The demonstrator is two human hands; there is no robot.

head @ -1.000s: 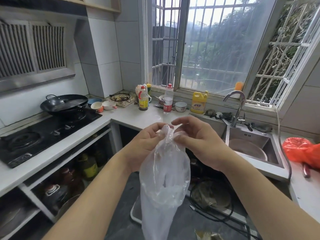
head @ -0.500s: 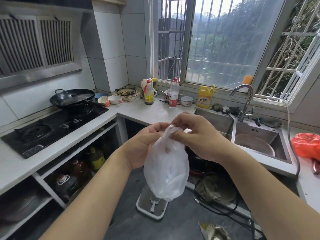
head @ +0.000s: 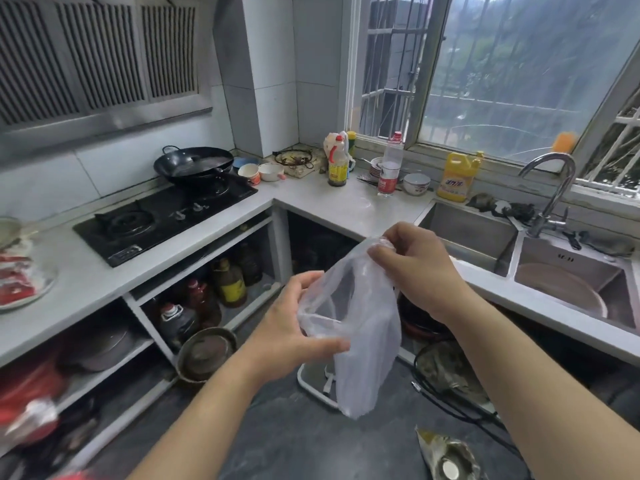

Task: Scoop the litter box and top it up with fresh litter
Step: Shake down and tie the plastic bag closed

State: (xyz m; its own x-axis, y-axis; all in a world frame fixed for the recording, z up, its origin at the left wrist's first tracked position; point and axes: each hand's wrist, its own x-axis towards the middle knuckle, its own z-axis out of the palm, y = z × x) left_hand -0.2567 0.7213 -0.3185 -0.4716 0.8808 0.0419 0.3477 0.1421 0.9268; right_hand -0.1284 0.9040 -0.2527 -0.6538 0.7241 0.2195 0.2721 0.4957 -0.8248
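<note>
A thin clear plastic bag [head: 363, 341] hangs in front of me over the kitchen floor. My right hand [head: 412, 268] pinches its upper edge, raised near the counter's front. Lower and to the left, my left hand [head: 291, 327] grips the other side of the bag's mouth, thumb against the plastic, so the mouth is pulled apart. The bag looks empty. No litter box or scoop shows in this view.
An L-shaped counter [head: 346, 206] carries a gas hob [head: 162, 220] with a black wok [head: 194, 164], bottles, bowls and a yellow jug [head: 455, 178]. A steel sink [head: 568, 282] lies right. Shelves below hold bottles and pots. A white scale [head: 317, 381] and cables lie on the floor.
My hands have moved apart: the left dropped down and left, the right stayed high, spreading the bag's mouth. The camera has turned left and tilted down.
</note>
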